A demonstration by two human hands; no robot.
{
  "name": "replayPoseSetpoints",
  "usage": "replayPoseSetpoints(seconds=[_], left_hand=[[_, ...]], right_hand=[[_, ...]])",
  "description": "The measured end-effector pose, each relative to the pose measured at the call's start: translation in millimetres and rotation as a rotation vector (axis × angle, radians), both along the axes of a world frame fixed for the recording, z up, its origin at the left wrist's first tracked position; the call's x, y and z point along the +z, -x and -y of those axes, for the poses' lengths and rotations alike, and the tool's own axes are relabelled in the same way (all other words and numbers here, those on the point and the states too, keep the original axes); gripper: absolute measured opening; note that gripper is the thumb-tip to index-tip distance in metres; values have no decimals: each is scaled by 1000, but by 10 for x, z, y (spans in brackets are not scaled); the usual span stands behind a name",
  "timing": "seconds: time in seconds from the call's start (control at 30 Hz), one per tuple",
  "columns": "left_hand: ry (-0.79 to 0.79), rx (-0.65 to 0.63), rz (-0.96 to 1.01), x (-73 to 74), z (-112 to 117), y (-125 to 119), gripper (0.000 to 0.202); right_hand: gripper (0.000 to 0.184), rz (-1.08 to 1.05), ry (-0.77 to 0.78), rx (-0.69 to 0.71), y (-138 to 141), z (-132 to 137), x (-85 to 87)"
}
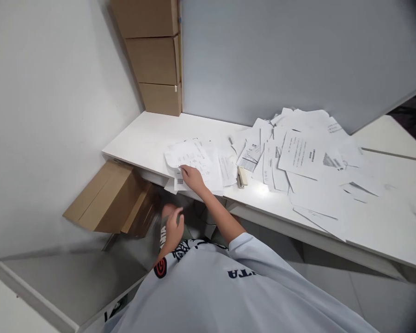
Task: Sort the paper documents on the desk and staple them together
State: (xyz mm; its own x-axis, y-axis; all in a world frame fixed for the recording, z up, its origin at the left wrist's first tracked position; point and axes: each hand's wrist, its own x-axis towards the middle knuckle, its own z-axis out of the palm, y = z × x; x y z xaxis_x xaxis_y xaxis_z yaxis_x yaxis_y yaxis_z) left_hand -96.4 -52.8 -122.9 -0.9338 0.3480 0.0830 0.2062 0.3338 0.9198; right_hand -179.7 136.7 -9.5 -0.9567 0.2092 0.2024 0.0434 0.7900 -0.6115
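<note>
My right hand [192,178] pinches the near edge of a printed paper sheet [190,153], whose left corner curls up off the papers beneath. Below the table's front edge, above my lap, my left hand [174,226] hangs with its fingers loosely bent and apart, holding nothing. Under and beside the pinched sheet lie more loose papers [226,169], some reaching over the front edge. A beige stapler [241,177] rests to the right of them.
A large untidy heap of printed papers [303,152] covers the right part of the white table [142,134]. Stacked cardboard boxes [154,60] stand at the back left against a grey panel [263,60]. On the left, another cardboard box [100,199] sits below table height.
</note>
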Motion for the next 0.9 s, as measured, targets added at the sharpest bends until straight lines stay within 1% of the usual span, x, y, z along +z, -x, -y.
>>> replayPoseSetpoints(seconds=[0.07, 0.1, 0.13, 0.17, 0.2, 0.23, 0.3, 0.4, 0.47, 0.53, 0.57, 0.6, 0.67, 0.77, 0.83, 0.9], left_hand=[[-365, 32, 183, 355, -313, 149, 51], [-520, 38, 291, 511, -446, 220, 58], [-637, 55, 372, 641, -551, 283, 63], [-718, 88, 414, 741, -625, 333, 65], [-765, 123, 433, 809, -670, 369, 63], [-783, 152, 438, 846, -690, 390, 60], [-770, 181, 450, 842, -689, 392, 58], [-730, 155, 509, 741, -696, 336, 57], [-737, 160, 538, 678, -734, 289, 55], [-763, 188, 580, 643, -774, 245, 53], [-776, 203, 614, 634, -786, 226, 52], [-786, 211, 658, 628, -788, 208, 50], [-797, 207, 740, 617, -767, 178, 47], [-793, 240, 754, 598, -700, 136, 46], [-776, 286, 721, 591, -658, 106, 48], [-750, 325, 708, 595, -628, 75, 49]], right_hand=[[36, -90, 145, 36, -228, 12, -33], [35, -124, 190, 51, -367, 21, -60], [35, -156, 216, 70, -515, 29, -91], [34, -186, 223, 97, -664, 32, -122], [34, -214, 213, 132, -809, 28, -151], [35, -242, 191, 172, -944, 18, -176], [36, -287, 131, 237, -1170, -15, -213], [36, -331, 73, 266, -1405, -34, -273], [38, -374, 75, 283, -1526, 18, -351], [41, -436, 130, 274, -1636, 118, -466], [41, -467, 182, 240, -1685, 170, -532], [40, -493, 243, 177, -1730, 214, -597], [33, -515, 354, -11, -1798, 248, -711], [24, -483, 405, -293, -1859, 139, -817], [23, -441, 420, -393, -1887, 17, -867], [23, -399, 457, -438, -1914, -81, -924]])
